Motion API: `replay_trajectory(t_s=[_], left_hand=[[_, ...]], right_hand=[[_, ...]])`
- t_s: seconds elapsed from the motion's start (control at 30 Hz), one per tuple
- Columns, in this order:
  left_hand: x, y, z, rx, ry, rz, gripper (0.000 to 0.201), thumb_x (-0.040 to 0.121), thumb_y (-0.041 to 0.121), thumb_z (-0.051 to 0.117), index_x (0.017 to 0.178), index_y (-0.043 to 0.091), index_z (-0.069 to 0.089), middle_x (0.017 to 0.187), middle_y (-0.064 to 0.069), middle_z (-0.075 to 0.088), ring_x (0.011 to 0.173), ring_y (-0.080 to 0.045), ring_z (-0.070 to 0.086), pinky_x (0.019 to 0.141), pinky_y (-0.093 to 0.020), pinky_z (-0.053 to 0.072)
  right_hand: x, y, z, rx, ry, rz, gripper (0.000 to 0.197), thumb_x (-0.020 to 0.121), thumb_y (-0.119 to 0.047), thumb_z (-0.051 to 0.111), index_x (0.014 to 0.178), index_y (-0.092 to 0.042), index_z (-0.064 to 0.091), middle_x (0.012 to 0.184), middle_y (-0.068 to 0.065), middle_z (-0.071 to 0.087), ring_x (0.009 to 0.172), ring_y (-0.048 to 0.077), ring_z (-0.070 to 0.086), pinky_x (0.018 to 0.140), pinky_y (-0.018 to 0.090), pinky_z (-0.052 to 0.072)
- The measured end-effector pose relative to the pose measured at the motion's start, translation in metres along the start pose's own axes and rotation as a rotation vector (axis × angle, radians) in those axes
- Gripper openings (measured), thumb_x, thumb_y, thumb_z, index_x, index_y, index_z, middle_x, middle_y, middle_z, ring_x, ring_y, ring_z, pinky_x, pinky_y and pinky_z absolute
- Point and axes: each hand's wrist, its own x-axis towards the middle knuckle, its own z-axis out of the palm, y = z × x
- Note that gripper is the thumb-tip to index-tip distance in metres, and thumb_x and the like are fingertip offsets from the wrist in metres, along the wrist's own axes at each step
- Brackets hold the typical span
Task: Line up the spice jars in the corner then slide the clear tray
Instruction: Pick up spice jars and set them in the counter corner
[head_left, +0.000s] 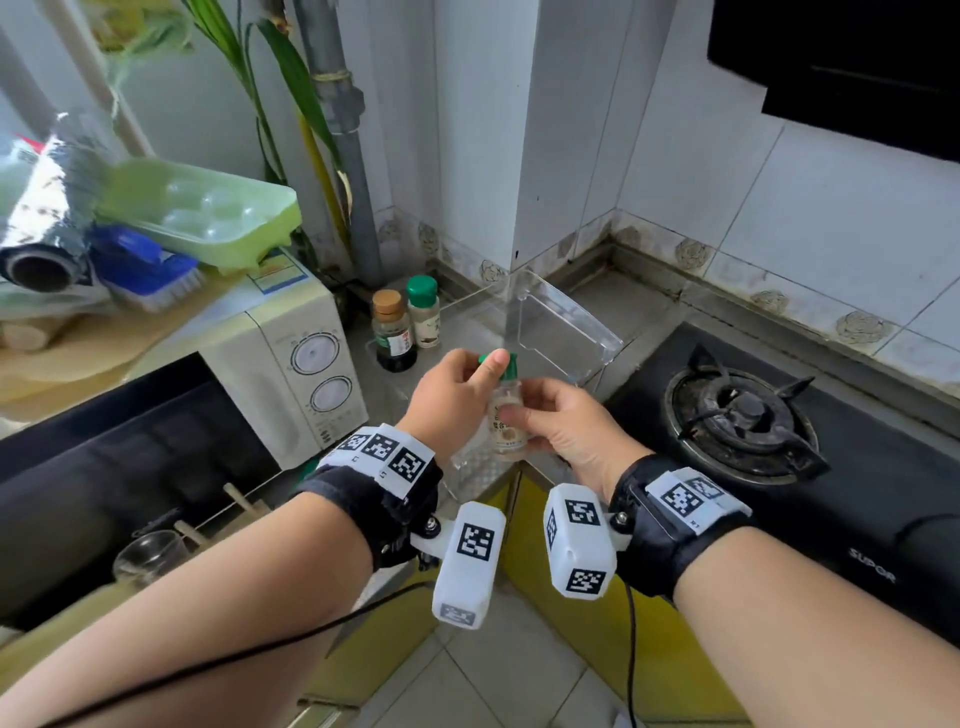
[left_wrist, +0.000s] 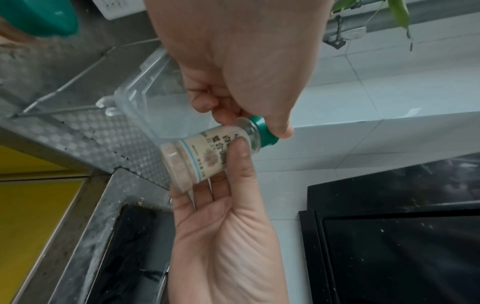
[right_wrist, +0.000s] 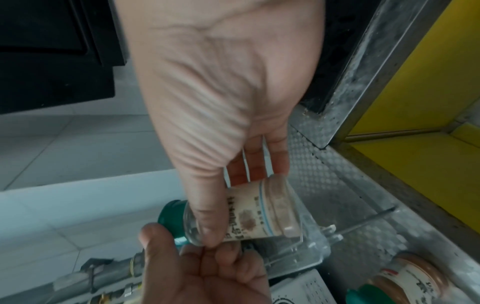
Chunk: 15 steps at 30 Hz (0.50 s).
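Observation:
A small glass spice jar (head_left: 506, 415) with a green cap and pale powder hangs above the counter's front edge, held by both hands. My left hand (head_left: 467, 384) pinches the green cap (left_wrist: 262, 131) from above with thumb and fingers. My right hand (head_left: 550, 423) grips the labelled body (right_wrist: 249, 214), thumb across the front. In the corner stand a brown-capped bottle (head_left: 394, 332) of dark liquid and a green-capped spice jar (head_left: 423, 312), side by side. The clear tray (head_left: 563, 325) lies on the counter just behind the held jar, right of those two.
A cream microwave (head_left: 291, 374) at the left carries a green egg tray (head_left: 202, 213), a blue brush and a foil roll. A black gas stove (head_left: 743, 415) fills the right. A grey pipe (head_left: 348, 156) and a tiled wall column close off the corner. Yellow cabinet doors (left_wrist: 28, 216) lie below.

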Motion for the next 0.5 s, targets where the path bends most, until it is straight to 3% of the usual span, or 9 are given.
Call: replay_trajectory(t_s=[0.07, 0.17, 0.23, 0.4, 0.5], left_hand=[[0.002, -0.002, -0.008, -0.004, 0.013, 0.014, 0.047, 0.093, 0.055, 0.048, 0.102, 0.01, 0.059, 0.076, -0.001, 0.061, 0.069, -0.018, 0.053, 0.069, -0.031, 0.042], [0.006, -0.004, -0.019, -0.03, 0.031, 0.025, 0.045, 0.093, 0.055, 0.049, 0.1, 0.011, 0.058, 0.073, 0.0, 0.059, 0.067, -0.017, 0.052, 0.068, -0.031, 0.043], [0.007, -0.003, -0.024, -0.044, 0.039, 0.03, 0.044, 0.093, 0.055, 0.049, 0.098, 0.012, 0.058, 0.071, 0.002, 0.058, 0.066, -0.016, 0.052, 0.067, -0.031, 0.043], [0.014, -0.004, -0.038, -0.145, 0.083, 0.036, 0.047, 0.098, 0.052, 0.039, 0.1, 0.01, 0.062, 0.079, 0.0, 0.06, 0.066, -0.017, 0.057, 0.069, -0.03, 0.045], [0.019, -0.009, -0.044, -0.207, 0.116, 0.001, 0.044, 0.1, 0.045, 0.039, 0.106, 0.01, 0.064, 0.089, 0.002, 0.062, 0.065, -0.012, 0.055, 0.064, -0.02, 0.046]], right_hand=[[0.004, -0.001, 0.008, -0.048, 0.016, -0.016, 0.033, 0.072, -0.014, 0.072, 0.103, -0.014, 0.061, 0.1, 0.009, 0.068, 0.097, 0.03, 0.064, 0.089, 0.05, 0.048], [0.01, -0.003, 0.02, -0.121, 0.018, -0.04, 0.048, 0.067, -0.029, 0.075, 0.111, -0.015, 0.06, 0.109, 0.011, 0.069, 0.105, 0.031, 0.063, 0.092, 0.052, 0.048], [0.013, -0.006, 0.025, -0.165, 0.014, -0.053, 0.059, 0.064, -0.037, 0.076, 0.116, -0.013, 0.058, 0.11, 0.01, 0.069, 0.103, 0.027, 0.065, 0.089, 0.051, 0.05], [0.028, -0.016, 0.031, -0.21, 0.017, -0.096, 0.047, 0.07, -0.03, 0.073, 0.111, -0.012, 0.06, 0.106, 0.011, 0.069, 0.1, 0.027, 0.065, 0.084, 0.043, 0.054], [0.044, -0.02, 0.027, -0.231, 0.038, -0.116, 0.046, 0.072, -0.028, 0.073, 0.113, -0.011, 0.058, 0.101, 0.007, 0.067, 0.094, 0.023, 0.065, 0.072, 0.033, 0.056]])
